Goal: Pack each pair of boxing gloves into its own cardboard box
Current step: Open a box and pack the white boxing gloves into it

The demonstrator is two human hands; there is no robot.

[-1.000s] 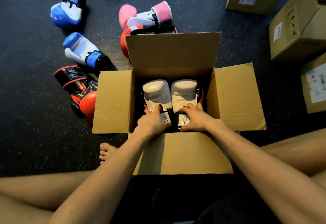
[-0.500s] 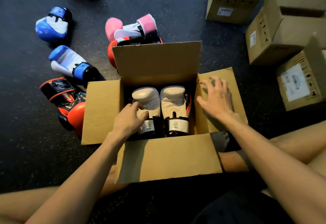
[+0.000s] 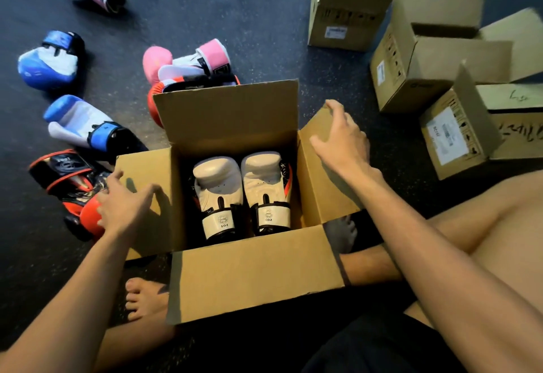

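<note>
Your left hand point(image 3: 126, 208) lies on the box's left flap point(image 3: 141, 196), fingers point(image 3: 148, 192) spread and holding nothing; half a second ago it still reached into the box over the glove cuffs. Your right hand point(image 3: 342, 140) hovers over the right flap point(image 3: 320, 173), fingers loosely splayed, and has slid farther along it toward the outer edge. The white gloves point(image 3: 241, 193) sit side by side inside the open cardboard box point(image 3: 252, 272), cuffs toward you, as before. On the floor point(image 3: 264, 20) to the left lie blue gloves point(image 3: 79, 121), a black-and-red glove point(image 3: 63, 175) and pink gloves point(image 3: 188, 61), one red glove partly hidden behind the raised rear flap. Spare boxes point(image 3: 411, 61) stand at right, well apart.
</note>
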